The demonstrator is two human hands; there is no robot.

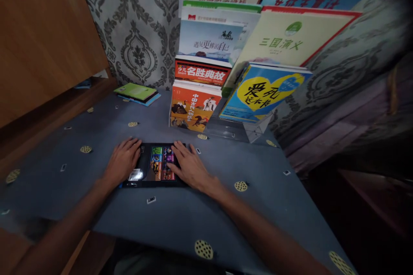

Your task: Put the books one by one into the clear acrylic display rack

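Note:
A dark-covered book [146, 161] lies flat on the table, its cover showing two columns of small colourful pictures and a white label with glare near the lower left. Over the book's left edge rests my left hand [123, 160], fingers stretched forward and flat. My right hand [190, 166] lies on the right side, fingers spread, with the thumb reaching over the pictures. Both palms face down, and neither hand grips the book. A thin strip of blue shows at its lower left corner.
Behind the book, a clear acrylic rack [254, 131] holds several upright books, including an orange one [193, 107] and a blue-and-yellow one [264, 92]. Thin green and blue booklets [137, 92] lie at the back left. A wooden cabinet [45, 38] borders the left side.

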